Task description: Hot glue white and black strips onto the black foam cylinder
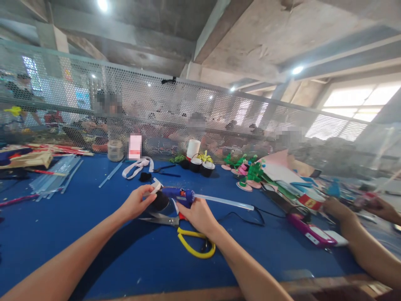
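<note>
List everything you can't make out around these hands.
All in the head view:
Blue plastic glue gun: most of its grip is hidden by the right hand.
Small white piece: its held end is covered by the left hand.
Metal scissors with yellow handles: part of one handle is hidden behind the right wrist.
Rounded black piece: too dark and blurred to tell its material.
Co-worker's bare arm: cut off by the right edge.

Under a concrete ceiling (269,46)
I'm facing a perforated screen (175,100) across twelve o'clock, a grey beam (216,27) above it; blue tabletop (156,274) at six, bright window (347,98) between two and three, lamp (102,5) near eleven.
</note>
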Tool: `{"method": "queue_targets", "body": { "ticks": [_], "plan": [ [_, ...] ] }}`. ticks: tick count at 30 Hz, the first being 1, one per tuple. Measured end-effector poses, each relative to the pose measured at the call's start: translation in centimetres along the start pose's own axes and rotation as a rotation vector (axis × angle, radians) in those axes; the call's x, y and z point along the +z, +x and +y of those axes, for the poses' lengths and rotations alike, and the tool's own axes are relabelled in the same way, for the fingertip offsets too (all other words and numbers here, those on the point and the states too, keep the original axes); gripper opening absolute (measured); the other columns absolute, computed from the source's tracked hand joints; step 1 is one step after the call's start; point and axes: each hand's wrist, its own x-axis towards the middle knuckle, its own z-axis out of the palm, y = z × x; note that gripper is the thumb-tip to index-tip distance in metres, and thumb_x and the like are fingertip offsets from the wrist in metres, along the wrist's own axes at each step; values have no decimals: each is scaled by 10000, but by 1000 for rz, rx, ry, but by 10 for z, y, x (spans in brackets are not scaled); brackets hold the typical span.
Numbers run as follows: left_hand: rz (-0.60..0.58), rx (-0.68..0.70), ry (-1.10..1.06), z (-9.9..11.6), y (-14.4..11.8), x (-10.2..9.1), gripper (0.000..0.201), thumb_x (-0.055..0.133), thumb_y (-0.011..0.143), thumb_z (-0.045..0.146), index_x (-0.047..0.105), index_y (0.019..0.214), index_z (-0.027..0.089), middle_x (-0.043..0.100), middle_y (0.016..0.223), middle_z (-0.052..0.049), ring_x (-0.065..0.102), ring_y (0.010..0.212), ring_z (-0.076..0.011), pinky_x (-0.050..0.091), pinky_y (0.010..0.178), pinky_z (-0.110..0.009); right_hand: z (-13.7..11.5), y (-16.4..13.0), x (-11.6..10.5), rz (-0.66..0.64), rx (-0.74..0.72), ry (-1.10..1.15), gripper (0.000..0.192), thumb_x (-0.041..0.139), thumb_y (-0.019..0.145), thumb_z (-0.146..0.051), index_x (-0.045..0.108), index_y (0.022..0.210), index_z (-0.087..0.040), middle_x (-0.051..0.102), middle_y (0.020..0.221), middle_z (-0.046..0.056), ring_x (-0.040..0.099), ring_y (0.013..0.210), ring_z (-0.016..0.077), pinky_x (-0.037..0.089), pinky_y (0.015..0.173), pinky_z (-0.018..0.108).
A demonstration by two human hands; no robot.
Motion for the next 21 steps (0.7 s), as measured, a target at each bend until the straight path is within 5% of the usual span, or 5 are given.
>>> {"method": "queue_targets", "body": {
  "ticks": [7,21],
  "plan": [
    [-17,32,-55,-3,1,0,241,379,750,384,458,688,165,579,762,-28,524,745,-167,398,713,-265,2,-1,-1,-17,23,-51,167,479,692,-249,593,632,-143,546,491,-6,483,472,124,402,494,223],
    [-30,41,-58,-3,1,0,235,381,757,383,457,695,169,598,785,-28,534,765,-172,405,730,-270,1,-3,1,10,-22,-104,171,472,708,-238,604,747,-136,636,681,47,567,628,171,441,622,261]
  ]
}}
